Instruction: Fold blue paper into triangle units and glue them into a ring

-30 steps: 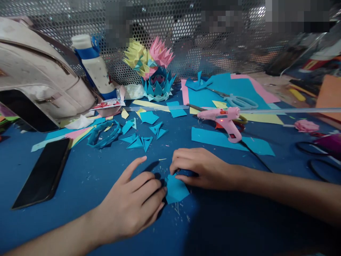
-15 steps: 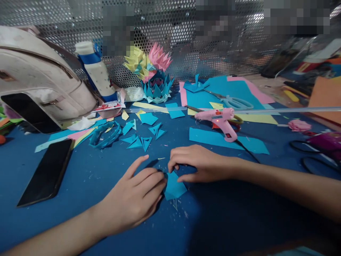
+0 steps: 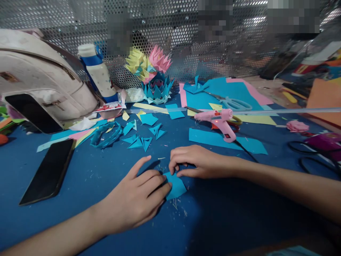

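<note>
A small piece of blue paper (image 3: 177,186) lies flat on the blue table in front of me. My left hand (image 3: 141,193) rests palm down over its left edge, fingertips pressing on it, one finger stretched out and away from the rest. With fingers curled, my right hand (image 3: 191,161) brings thumb and fingertips together at the paper's upper edge. Beyond the hands lie folded blue paper pieces (image 3: 137,141). To their right a pink glue gun (image 3: 220,122) rests beside a blue paper strip (image 3: 226,140).
Two phones, one lying flat (image 3: 49,170) and one propped up (image 3: 34,113), are on the left by a pale backpack (image 3: 39,71) and bottle (image 3: 98,76). Paper flowers (image 3: 157,83) stand at the back. Scissors (image 3: 234,103) rest on paper sheets. A purple object (image 3: 325,144) lies at right.
My left fingertips have slid right, further onto the blue paper. My right thumb has closed in toward the fingertips at its upper edge.
</note>
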A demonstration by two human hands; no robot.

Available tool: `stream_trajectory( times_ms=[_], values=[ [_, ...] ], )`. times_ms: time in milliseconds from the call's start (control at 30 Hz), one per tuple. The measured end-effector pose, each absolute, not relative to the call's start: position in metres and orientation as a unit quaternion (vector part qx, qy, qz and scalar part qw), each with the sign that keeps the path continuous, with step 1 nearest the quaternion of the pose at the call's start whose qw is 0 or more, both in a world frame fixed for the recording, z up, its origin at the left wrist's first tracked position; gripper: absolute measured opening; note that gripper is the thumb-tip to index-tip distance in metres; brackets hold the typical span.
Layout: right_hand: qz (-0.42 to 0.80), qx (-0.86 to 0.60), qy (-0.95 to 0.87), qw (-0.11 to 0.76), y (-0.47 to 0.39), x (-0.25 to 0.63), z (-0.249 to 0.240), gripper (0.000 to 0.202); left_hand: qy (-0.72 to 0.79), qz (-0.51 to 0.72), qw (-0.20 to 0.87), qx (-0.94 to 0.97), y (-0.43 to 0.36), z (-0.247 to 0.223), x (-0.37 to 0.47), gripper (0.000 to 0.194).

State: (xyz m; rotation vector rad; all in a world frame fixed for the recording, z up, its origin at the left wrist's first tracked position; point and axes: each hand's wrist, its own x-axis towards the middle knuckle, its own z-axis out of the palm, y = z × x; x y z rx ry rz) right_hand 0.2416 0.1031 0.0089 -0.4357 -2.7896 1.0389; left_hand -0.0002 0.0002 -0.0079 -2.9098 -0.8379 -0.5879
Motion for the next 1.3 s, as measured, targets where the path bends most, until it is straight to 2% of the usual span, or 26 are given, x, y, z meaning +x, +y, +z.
stream_trajectory(
  times_ms=[700,1300],
  values=[
    [0.354,-0.094,-0.93,0.042,0.09,0.243,0.013,0.014,-0.257,-0.186,0.038,-0.948,-0.008,-0.006,0.002,0.036],
    [0.301,-0.153,-0.941,0.029,0.081,0.237,0.014,0.02,-0.265,-0.198,0.023,-0.943,-0.011,-0.009,0.002,0.042]
  ],
)
